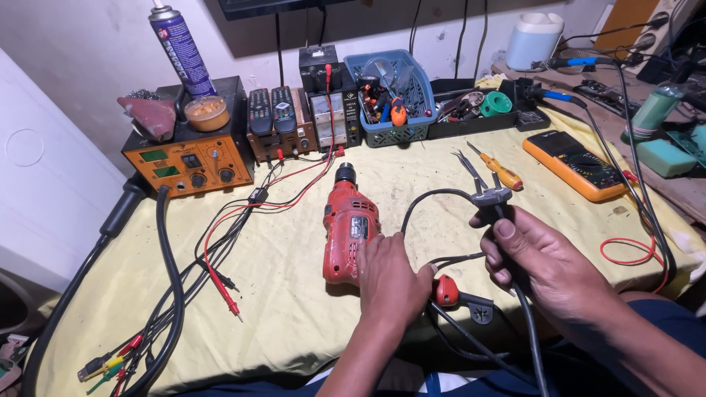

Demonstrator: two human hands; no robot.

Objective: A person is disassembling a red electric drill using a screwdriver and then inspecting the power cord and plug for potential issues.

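Item: red electric drill, lying on the yellow cloth, chuck toward the orange bench unit. Left hand rests on its handle, fingers curled over it. Right hand grips the black cord just below the grey plug. Step, as judged: inspecting the lead. Next calls for a steady hold on the plug. Drill's trigger hidden beneath the left hand; cord's lower run leaves view.
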